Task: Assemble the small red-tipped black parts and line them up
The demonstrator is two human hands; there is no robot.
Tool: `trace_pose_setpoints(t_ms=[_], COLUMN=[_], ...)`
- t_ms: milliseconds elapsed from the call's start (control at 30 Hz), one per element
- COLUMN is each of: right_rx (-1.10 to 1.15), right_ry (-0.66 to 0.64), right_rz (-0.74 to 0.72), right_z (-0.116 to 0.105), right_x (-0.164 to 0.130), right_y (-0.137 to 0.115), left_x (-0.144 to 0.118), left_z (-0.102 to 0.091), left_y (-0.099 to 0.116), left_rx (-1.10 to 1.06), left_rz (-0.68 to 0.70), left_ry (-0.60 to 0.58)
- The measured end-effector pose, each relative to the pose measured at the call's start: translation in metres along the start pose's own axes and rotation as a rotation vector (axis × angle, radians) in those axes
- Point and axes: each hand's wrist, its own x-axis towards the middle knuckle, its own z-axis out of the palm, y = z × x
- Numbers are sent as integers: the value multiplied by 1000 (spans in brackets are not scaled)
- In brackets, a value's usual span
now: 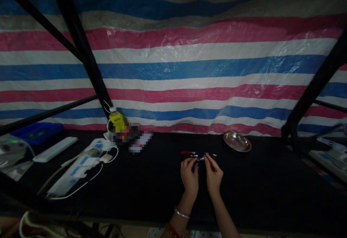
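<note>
Head view: the left hand [189, 178] and right hand [214, 177] are pinching a small metallic part [201, 159] between them over the black table [151, 184]; probably light, stiff and slippery, it is likely favouring fingertip holds at its ends.

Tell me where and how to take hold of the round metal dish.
Pinch the round metal dish by its near rim, coming from the front with the right hand, the closer one. That's probably easiest: the dish lies open side up, its rim standing around a shallow hollow, and the striped sheet hangs close behind the far edge.
</note>
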Motion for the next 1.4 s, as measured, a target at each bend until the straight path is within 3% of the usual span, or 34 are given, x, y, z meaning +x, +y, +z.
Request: trace_pose_setpoints(t_ms=[167, 367, 633, 833, 1033, 1400], right_rx=[-33, -94, -145, -93, -18, 87], right_ry=[-66, 63, 92, 62, -55, -96], right_rz=[-33, -65, -147, -91, -29, 122], right_z=[0, -1, -1, -1, 3, 2], right_x=[-4, -8, -5, -1, -1, 10], right_y=[4, -5, -5, 0, 1, 4], left_x=[0, -1, 7, 22, 43, 54], left_z=[0, -6, -2, -13, -35, -43], left_y=[2, 14, -1, -13, -27, -51], left_rx=[-75, -35, 94, 134, 217, 187], left_rz=[44, 61, -227, -92, 73, -37], left_ry=[-34, -50, -38, -123, -219, -129])
